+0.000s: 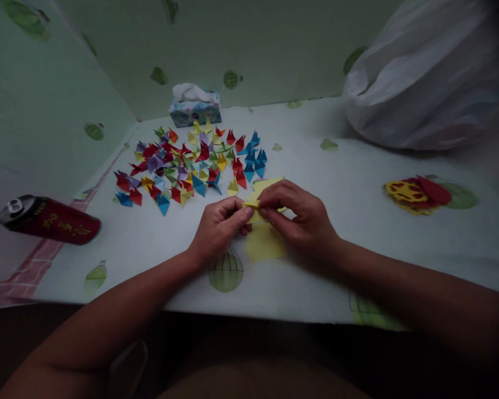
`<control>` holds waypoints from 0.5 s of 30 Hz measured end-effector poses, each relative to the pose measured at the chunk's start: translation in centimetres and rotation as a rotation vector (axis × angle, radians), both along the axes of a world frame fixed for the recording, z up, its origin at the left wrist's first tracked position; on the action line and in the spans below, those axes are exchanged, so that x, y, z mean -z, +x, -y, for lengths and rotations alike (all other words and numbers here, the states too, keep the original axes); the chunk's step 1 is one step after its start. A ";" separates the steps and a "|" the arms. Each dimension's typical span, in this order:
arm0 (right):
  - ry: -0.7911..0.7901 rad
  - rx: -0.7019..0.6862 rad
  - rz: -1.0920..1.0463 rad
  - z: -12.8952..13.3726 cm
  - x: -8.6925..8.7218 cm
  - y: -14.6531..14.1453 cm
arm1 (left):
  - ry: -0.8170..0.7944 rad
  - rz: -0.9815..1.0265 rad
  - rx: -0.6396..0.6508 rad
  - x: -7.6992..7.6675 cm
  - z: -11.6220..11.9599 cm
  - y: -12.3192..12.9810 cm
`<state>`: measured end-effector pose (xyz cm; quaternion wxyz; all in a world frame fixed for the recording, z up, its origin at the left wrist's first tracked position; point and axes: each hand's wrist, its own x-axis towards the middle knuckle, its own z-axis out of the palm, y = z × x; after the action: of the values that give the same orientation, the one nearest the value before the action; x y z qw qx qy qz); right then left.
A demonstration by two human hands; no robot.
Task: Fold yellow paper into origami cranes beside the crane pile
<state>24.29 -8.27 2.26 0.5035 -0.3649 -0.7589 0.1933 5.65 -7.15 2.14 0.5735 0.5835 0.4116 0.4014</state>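
Between both hands is a small folded piece of yellow origami paper (251, 204), held up over the table. My left hand (222, 224) pinches its left side between thumb and fingers. Its right side is gripped by the thumb and fingertips of my right hand (297, 213). Beneath the hands lie flat yellow paper squares (266, 246), partly covered by the fingers. Just beyond, many folded paper cranes (191, 160) in red, blue, yellow, purple and green spread over the table.
A tissue box (195, 108) stands against the back wall. On the left is a dark red drink can (52, 219). A large white plastic bag (424, 83) fills the back right. Red and yellow cut-out pieces (416, 193) lie on the white tablecloth (316, 172).
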 end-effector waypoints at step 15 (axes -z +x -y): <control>0.285 0.071 0.307 0.2 -0.5 0.3 | -0.077 0.134 0.024 0.0 0.1 0.1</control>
<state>24.59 -8.51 2.74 0.4351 -0.3416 -0.8330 0.0082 5.74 -7.21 2.10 0.6267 0.5375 0.3803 0.4167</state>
